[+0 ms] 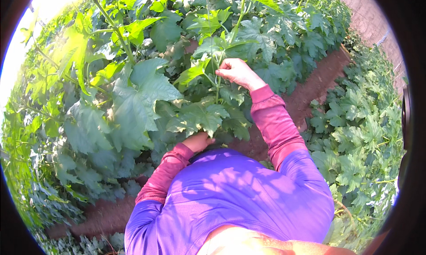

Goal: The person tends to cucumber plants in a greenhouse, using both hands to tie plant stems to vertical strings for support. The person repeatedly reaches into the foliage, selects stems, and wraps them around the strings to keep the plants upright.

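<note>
My right hand point(238, 73) is raised at a climbing plant with broad lobed leaves, thumb and forefinger pinched together. The fingertips meet at a thin string point(209, 25) that runs down beside the green plant stem point(217, 88); whether they also touch the stem is too small to tell. Lower down, close to my body, my left hand point(199, 142) is partly under a lobed leaf point(201, 117). Its fingers are curled, and leaf and shadow hide whether anything is in them. A large leaf point(141, 92) hangs to the left of both hands.
Dense foliage point(83, 128) fills the left side, with a thick stem point(114, 28) rising through it. Bare soil point(316, 78) runs as a strip between this row and another leafy row point(362, 128) on the right. Paler ground point(372, 18) lies at the upper right.
</note>
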`<state>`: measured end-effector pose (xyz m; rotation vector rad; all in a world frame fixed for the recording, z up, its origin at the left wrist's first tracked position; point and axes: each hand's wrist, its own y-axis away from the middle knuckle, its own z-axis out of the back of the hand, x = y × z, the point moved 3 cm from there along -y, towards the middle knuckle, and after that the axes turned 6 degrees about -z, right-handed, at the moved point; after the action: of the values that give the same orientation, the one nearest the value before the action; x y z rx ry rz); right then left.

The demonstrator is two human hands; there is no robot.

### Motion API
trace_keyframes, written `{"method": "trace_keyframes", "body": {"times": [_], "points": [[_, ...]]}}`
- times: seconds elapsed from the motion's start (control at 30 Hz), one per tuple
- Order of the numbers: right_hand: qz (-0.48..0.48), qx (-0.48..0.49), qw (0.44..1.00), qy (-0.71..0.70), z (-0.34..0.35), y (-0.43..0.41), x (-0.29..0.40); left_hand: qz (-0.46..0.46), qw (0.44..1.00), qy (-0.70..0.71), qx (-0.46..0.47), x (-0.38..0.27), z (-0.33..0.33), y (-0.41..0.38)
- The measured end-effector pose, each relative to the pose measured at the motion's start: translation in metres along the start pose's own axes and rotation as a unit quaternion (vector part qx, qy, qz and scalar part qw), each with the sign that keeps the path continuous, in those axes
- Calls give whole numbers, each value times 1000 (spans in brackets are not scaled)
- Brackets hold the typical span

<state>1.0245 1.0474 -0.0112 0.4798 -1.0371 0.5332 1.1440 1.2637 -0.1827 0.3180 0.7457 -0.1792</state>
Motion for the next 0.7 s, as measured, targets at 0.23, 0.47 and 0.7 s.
{"method": "trace_keyframes", "body": {"times": [0.23, 0.47, 0.7], "points": [[26, 4, 999, 41, -47, 3, -10, -4, 930, 216, -297, -91, 145, 10], [51, 55, 997, 29, -74, 22, 3, -42, 914, 25, -404, -62, 155, -13], [39, 21, 999, -26, 12, 1, 27, -2, 876, 370, -311, -52, 135, -19]]}}
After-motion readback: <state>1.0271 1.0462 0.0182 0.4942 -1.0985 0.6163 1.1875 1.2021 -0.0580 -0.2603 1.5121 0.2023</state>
